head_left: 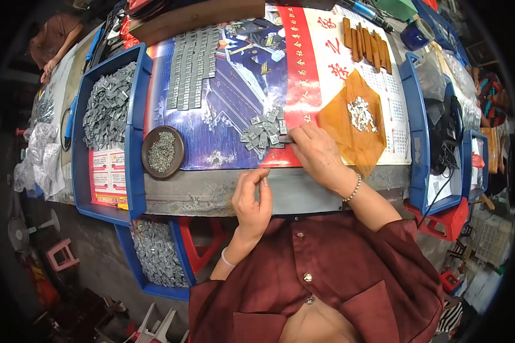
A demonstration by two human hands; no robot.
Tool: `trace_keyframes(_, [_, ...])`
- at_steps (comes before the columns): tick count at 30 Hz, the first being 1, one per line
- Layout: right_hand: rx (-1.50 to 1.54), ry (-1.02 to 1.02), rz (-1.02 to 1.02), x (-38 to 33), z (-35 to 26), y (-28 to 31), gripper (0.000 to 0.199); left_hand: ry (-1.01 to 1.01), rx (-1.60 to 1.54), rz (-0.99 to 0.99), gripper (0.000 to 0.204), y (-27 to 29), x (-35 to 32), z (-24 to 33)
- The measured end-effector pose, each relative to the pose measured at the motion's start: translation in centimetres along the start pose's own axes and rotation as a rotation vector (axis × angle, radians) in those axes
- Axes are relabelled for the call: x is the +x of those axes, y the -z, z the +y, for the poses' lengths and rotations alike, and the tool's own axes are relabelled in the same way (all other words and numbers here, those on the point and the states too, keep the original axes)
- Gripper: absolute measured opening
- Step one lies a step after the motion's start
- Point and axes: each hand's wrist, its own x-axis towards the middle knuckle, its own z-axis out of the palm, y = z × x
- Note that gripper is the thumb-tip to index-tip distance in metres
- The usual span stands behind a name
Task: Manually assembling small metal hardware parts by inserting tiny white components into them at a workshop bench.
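Person wore a dark maroon, slightly glossy shirt (332, 246), buttoned in front; shiny buttons (308, 277) ran down the middle. Wide collar (369, 306) lay open at the neck. Sleeves (407, 234) looked loose and short. Beaded bracelet (353, 188) circled the right wrist, plain pale bangle (228, 258) the left.

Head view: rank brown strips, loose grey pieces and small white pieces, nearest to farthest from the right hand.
1. Loose grey pieces, just left of the right hand.
2. Small white pieces, ahead and right.
3. Brown strips, beyond, upper right.

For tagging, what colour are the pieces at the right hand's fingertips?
The pieces are grey; head view.
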Motion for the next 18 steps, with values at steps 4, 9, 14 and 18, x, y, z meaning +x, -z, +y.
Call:
trace_keyframes(4, [-0.05,0.032,-0.03,0.1,0.4,-0.1,0.013,0.023,0.013,-0.043,0.019,-0.4,0.5,0.5])
trace_keyframes(9, [0.028,0.006,-0.01,0.6,0.1,0.1,0.012,0.049,-0.012,-0.063,0.018,-0.7,1.2,0.4])
trace_keyframes(14, [0.069,0.017,0.012,0.7,0.4,-0.1,0.011,0.079,-0.036,-0.071,0.018,-0.8,1.6,0.5])
trace_keyframes(18, [0.137,0.051,0.022,0.7,0.1,-0.5,0.012,0.086,-0.049,-0.078,0.018,-0.7,1.7,0.2])
